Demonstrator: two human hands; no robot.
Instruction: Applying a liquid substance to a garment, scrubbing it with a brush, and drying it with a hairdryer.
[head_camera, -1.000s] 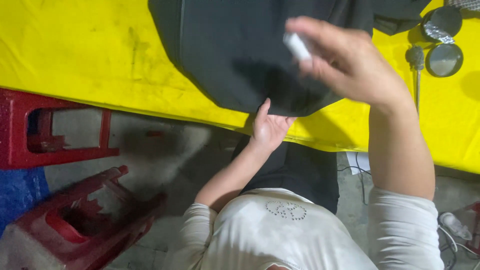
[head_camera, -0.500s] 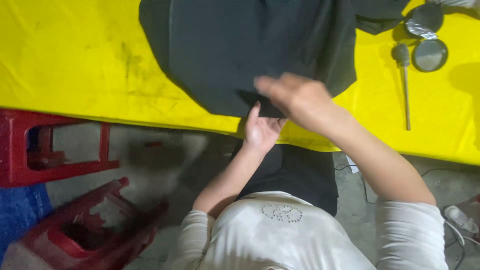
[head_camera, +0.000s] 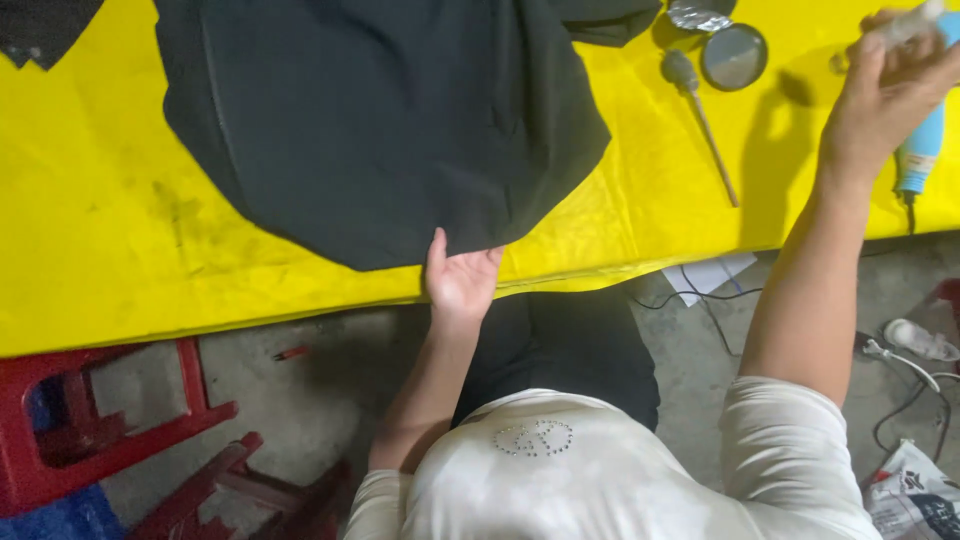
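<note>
Left hand (head_camera: 460, 280) lies palm-up and open at the near edge of the yellow table (head_camera: 100, 250), fingers tucked under the hem of the black fabric (head_camera: 380, 130). That cloth spreads from the table's near edge toward its far side, with bare yellow to its left. Right hand (head_camera: 885, 95) grips a small white object (head_camera: 905, 25) above the table's right end, beside a blue tool (head_camera: 925, 140) whose long axis runs from the far side toward the near edge.

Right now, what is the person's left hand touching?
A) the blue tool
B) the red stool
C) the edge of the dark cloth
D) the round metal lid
C: the left hand lies palm up at the table's edge, its fingertips under the hem of the dark cloth, far from the other things.
</note>
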